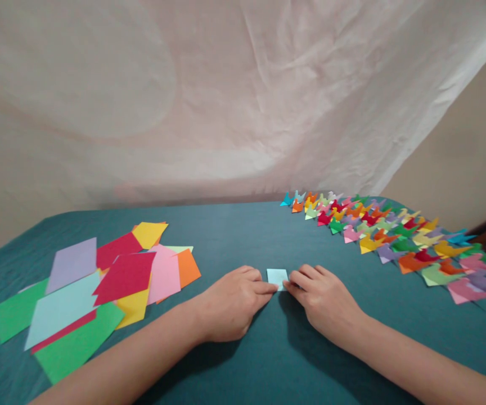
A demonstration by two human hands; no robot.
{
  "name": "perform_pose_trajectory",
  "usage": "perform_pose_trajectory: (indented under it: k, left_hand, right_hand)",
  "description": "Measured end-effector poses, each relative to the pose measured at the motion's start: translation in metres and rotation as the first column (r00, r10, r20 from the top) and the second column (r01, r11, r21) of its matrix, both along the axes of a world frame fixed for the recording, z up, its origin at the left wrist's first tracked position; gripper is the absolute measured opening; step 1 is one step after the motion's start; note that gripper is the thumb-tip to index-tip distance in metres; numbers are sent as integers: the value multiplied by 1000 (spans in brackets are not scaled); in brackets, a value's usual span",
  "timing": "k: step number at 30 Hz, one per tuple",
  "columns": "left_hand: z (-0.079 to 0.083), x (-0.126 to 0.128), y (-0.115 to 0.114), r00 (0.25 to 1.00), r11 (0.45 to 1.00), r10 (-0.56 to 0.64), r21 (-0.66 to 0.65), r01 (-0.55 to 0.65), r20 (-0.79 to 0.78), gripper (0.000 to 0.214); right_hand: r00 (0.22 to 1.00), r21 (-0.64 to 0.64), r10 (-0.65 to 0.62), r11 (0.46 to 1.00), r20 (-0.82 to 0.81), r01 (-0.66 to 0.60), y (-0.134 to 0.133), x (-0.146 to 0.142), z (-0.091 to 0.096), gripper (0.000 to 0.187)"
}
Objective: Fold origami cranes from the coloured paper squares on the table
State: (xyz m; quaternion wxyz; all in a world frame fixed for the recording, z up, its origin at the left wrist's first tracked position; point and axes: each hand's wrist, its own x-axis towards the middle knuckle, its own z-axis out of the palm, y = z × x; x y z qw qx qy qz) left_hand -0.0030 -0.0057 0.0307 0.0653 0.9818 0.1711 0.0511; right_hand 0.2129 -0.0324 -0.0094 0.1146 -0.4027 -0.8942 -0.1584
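Note:
A small light blue square of folded paper point(277, 276) lies on the teal cloth in the middle, between my hands. My left hand point(235, 304) is at its left side, fingers curled, with the index fingertip pressed on the near edge. At the near right corner, my right hand point(326, 297) has its thumb and fingers closed on the paper's edge. The undersides of both hands and the paper beneath the fingertips are hidden.
Loose coloured sheets overlap on the left, among them a red sheet point(127, 275), a green sheet point(78, 340) and a lilac sheet point(72, 264). Rows of small folded paper birds point(369, 243) stand along the right. A pale cloth point(226, 101) hangs behind the table point(230, 236).

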Motion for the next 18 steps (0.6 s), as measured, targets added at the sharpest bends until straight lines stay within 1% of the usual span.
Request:
perform_pose_trajectory:
  k: [5, 8, 11, 13, 15, 18]
  left_hand:
    - [0, -1, 0, 999, 1000, -12, 5, 12, -29, 27]
    - [1, -2, -2, 1000, 1000, -13, 1, 13, -26, 33]
    - [4, -3, -1, 999, 998, 37, -48, -38, -33, 39]
    - [2, -6, 2, 997, 990, 80, -116, -81, -13, 43]
    - [-3, -9, 7, 992, 971, 108, -221, -92, 60, 52]
    - [-16, -15, 15, 964, 912, 168, -404, -73, 205, 63]
  right_hand:
    - [1000, -2, -1, 1000, 1, 1, 0, 0, 0, 13]
    - [1000, 1, 5, 1000, -12, -5, 1, 1, -1, 13]
    - [1000, -7, 5, 1000, -13, -5, 1, 2, -3, 14]
    - [1000, -18, 6, 1000, -2, -6, 1, 3, -4, 14]
    - [1000, -30, 7, 1000, 8, -6, 0, 3, -4, 14]
    - [1000, -46, 1, 999, 14, 0, 0, 3, -4, 14]
